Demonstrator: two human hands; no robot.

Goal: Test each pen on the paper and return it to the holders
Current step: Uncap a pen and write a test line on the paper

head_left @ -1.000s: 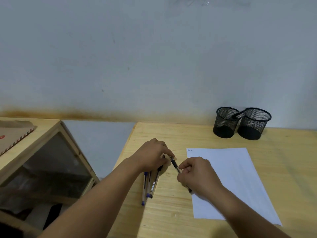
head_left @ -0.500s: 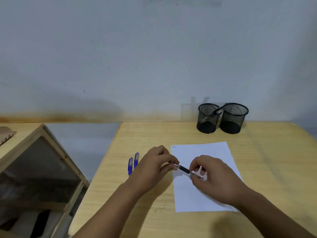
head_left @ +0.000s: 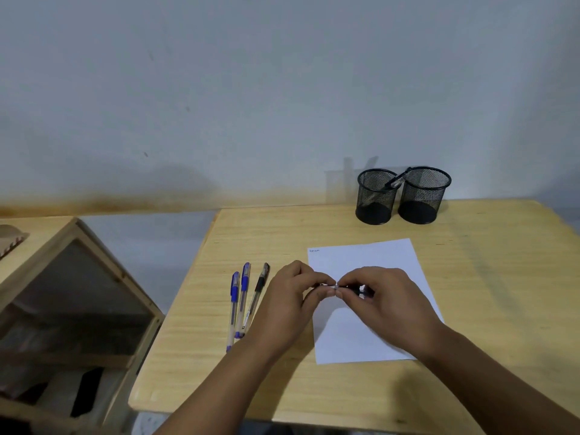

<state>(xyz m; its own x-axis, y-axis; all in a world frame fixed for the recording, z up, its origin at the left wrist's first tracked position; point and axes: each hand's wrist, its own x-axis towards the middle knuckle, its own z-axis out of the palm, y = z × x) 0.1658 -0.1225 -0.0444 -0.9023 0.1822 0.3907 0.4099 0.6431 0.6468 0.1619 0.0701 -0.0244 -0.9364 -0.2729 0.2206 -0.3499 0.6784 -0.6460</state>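
Both hands meet over the white paper point(head_left: 370, 262) and pinch one black pen point(head_left: 356, 289) held level between them. My left hand point(head_left: 288, 299) grips its left end, which looks like the cap. My right hand point(head_left: 386, 299) grips the barrel. To the left of the paper, three capped pens lie side by side on the desk: two blue pens point(head_left: 240, 293) and a black one point(head_left: 260, 287). Two black mesh holders point(head_left: 375, 199) point(head_left: 423, 196) stand at the back of the desk, with one pen point(head_left: 396, 181) leaning in the left holder.
The wooden desk point(head_left: 470, 277) meets a pale wall at the back. A wooden cabinet with a dark glass panel point(head_left: 72, 293) stands to the left, across a gap. A small scribble marks the paper's top left corner.
My left hand has left the pens on the desk and come to the black pen. Both hands moved over the paper and closed together on that pen. The camera tilted down.
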